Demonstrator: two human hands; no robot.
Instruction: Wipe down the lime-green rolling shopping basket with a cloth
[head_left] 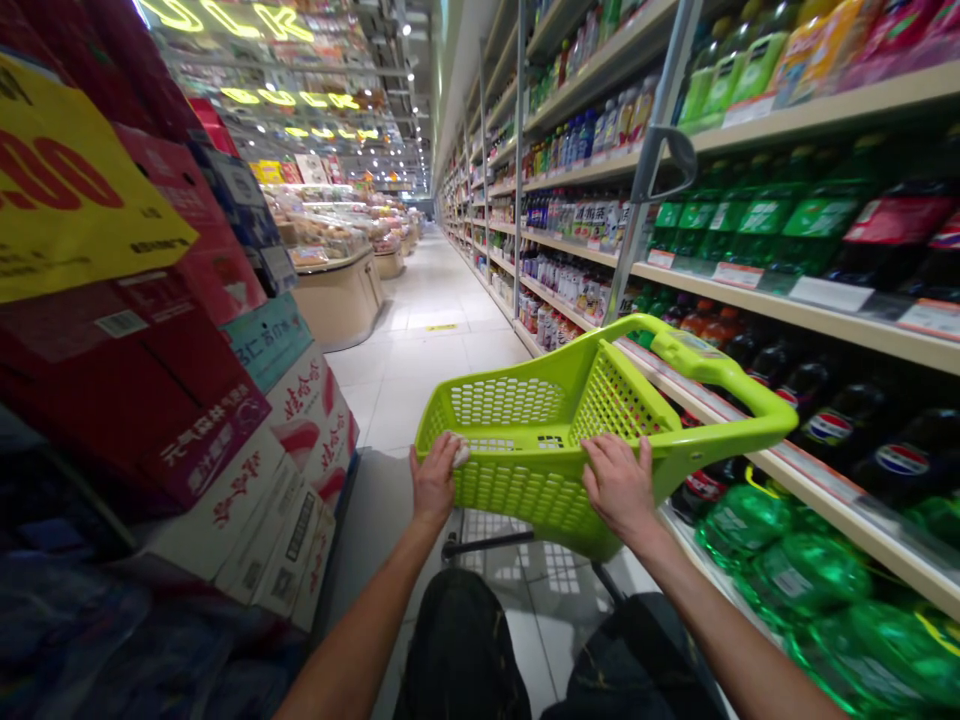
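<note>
stands in the aisle [439, 270], in front of the knees [469, 640] and close beside the drink shelves [787, 314]: one lime-green shopping cart [540, 485], with one long side turned to the knees. looks like moulded plastic; should feel stiff and tough, modest in weight for such bulk, and apt to roll or swivel if pushed sideways. likely slick along the smooth rim [521, 457], so best gripped there with fingers hooked over, or around the looped handle [739, 382] at the shelf end.

with the left hand [433, 480], curls fingers over the rim at the left end, pinching a white wad [460, 451], perhaps cloth or tissue, against it; should be soft, light and easily crushed. with the right hand [619, 482], bends fingers over the same rim nearer the handle, with the outermost spread from the rest; impossible to tell how firmly pressed inside.

in count: one cart, one wad, two hands, two knees. also one yellow price sign [82, 215] by stacked cartons [247, 520], too overlapped to number; among the shelved drinks, two bottles with round pepsi emblems [829, 427] showing plainly, at least three big green bottles [810, 572] low down, and many more, too crowded to count.
</note>
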